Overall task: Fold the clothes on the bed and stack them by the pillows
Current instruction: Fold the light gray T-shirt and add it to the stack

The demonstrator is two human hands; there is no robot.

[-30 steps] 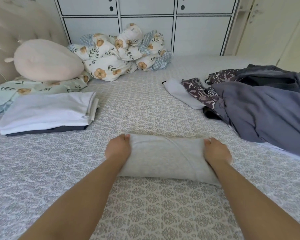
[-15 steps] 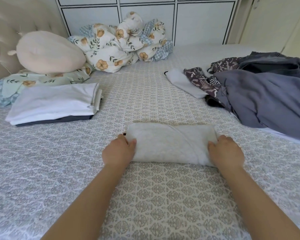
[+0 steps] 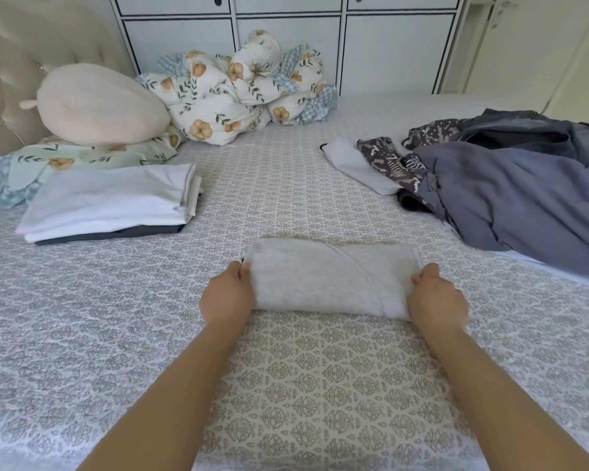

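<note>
Now that both hands have slid from the far corners to the near fold, the left hand and right hand grip the ends of the folded grey garment, ready for transfer to the folded stack at 10 o'clock.

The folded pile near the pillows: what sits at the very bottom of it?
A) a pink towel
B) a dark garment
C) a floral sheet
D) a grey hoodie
B: under the white folded layers of the pile, a thin dark garment shows along the near edge, lying right on the bed.
</note>
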